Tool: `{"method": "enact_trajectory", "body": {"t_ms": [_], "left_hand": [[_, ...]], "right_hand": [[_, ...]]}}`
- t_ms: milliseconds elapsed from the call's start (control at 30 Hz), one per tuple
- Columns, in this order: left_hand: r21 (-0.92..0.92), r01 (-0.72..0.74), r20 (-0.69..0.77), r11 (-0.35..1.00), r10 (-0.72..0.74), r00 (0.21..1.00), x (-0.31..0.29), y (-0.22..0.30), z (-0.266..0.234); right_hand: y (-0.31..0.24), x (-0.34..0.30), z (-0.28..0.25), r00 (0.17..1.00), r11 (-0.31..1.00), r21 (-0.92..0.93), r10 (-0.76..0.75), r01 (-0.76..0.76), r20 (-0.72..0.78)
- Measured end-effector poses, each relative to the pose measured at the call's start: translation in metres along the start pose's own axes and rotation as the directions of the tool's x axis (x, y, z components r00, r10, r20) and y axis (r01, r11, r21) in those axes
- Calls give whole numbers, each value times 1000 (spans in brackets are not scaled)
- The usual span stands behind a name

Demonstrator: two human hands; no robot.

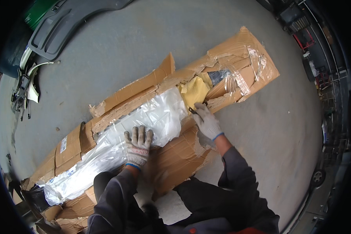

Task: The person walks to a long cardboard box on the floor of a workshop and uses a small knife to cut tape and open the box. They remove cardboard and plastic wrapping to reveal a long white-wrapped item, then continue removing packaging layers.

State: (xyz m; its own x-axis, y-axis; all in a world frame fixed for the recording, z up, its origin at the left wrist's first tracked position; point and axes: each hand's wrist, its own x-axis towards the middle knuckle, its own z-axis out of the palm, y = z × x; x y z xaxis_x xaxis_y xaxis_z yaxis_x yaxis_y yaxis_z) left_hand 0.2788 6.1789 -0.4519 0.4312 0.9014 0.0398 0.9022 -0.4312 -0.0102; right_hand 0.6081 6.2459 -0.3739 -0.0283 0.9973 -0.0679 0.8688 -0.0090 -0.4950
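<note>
A long, torn cardboard box (pixel 238 50) lies slanting across the floor, its upper side ripped open along the middle. Inside it rests a long item in clear plastic wrap (pixel 165 113). My left hand (pixel 138 146), in a white knit glove, presses on the wrap with fingers spread. My right hand (pixel 207 121), gloved the same way, is closed on a small black cutter (pixel 192 110) at the near edge of the opening. Beside its fingertips sits crumpled yellow paper (pixel 194 91). Clear tape (pixel 241 82) still crosses the box's far right end.
A torn cardboard flap (pixel 179 156) spreads between my knees and the box. Another flap (pixel 136 84) stands up on the far side. Grey plastic trim (pixel 58 31) and loose car parts (pixel 29 85) lie at the upper left. Shelving with tools (pixel 300 23) lines the right.
</note>
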Motion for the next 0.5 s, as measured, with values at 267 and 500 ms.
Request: {"method": "enact_trajectory", "body": {"t_ms": [267, 500], "left_hand": [[-98, 64, 142, 993, -50, 989, 17, 13, -24], [-123, 74, 67, 990, -66, 996, 19, 4, -11]], "right_hand": [[2, 13, -25, 997, 983, -183, -13, 28, 82], [8, 50, 2, 995, 990, -112, -81, 87, 59]]}}
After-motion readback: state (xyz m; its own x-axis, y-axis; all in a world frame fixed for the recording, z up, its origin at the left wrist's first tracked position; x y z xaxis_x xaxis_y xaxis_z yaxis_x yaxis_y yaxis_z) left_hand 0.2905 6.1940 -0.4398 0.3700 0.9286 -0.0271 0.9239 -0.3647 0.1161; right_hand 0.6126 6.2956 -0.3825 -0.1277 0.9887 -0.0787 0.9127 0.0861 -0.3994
